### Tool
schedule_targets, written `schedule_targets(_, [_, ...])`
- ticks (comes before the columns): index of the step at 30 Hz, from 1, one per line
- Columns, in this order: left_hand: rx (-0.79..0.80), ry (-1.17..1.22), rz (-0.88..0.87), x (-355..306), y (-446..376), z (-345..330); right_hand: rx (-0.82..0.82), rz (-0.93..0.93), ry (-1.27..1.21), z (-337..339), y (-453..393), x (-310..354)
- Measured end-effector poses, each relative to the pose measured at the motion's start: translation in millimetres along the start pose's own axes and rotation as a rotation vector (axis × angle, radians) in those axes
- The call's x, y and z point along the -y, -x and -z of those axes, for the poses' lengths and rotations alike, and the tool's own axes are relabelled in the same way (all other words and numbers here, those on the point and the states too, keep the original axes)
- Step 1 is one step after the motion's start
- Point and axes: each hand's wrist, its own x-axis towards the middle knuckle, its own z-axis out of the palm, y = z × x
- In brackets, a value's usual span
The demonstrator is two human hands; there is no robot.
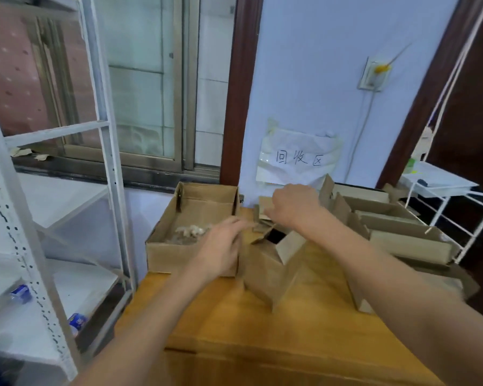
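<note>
An open cardboard box (pixel 162 254) stands at the table's back left with crumpled scraps (pixel 191 231) inside. To its right a small cardboard box (pixel 268 271) stands with its flaps up. My left hand (pixel 221 246) hovers over the big box's right wall, blurred, fingers stretched out and empty. My right hand (pixel 293 207) reaches behind the small box, its fingers curled round a flat cardboard piece (pixel 264 203) near the wall.
Flattened and nested cartons (pixel 402 235) are stacked at the right. The wooden table (pixel 262 335) runs toward me. A white metal shelf (pixel 53 274) stands left and a white wire rack (pixel 457 218) right. A paper sign (pixel 299 158) hangs on the wall.
</note>
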Motion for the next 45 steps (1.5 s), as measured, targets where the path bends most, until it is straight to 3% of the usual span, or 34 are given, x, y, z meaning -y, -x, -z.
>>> schedule_targets(4, [0.171,0.059,0.174,-34,-30,-20,0.159,-0.190,-0.165,-38,33,-32])
schedule_targets(8, [0.279,0.022,0.329,-59,-42,-32,0.364,-0.229,-0.566,-52,42,-63])
schedule_targets(14, [0.275,0.116,0.411,-86,-41,-36,0.274,-0.212,-0.944,-55,65,-82])
schedule_targets(18, [0.105,0.393,0.533,-81,-32,-34,0.189,-0.270,-1.100,-71,77,-97])
schedule_targets(23, [-0.023,0.251,0.506,-79,-20,-53,0.161,-0.320,-1.211,-77,83,-102])
schedule_targets(29, [0.026,-0.029,0.554,-84,-23,-56,0.060,-0.368,-1.287,-89,92,-89])
schedule_targets(33, [0.084,0.110,0.595,-82,-22,-66,0.051,-0.429,-1.465,-113,100,-84])
schedule_targets(36, [0.116,0.348,0.686,-89,-26,-60,0.031,-0.355,-1.497,-120,103,-82])
schedule_targets(39, [0.277,0.595,0.733,-93,-25,-46,0.095,-0.257,-1.446,-123,100,-84])
schedule_targets(45, [0.481,0.594,0.698,-83,-22,-26,0.018,-0.132,-0.881,-109,84,-98])
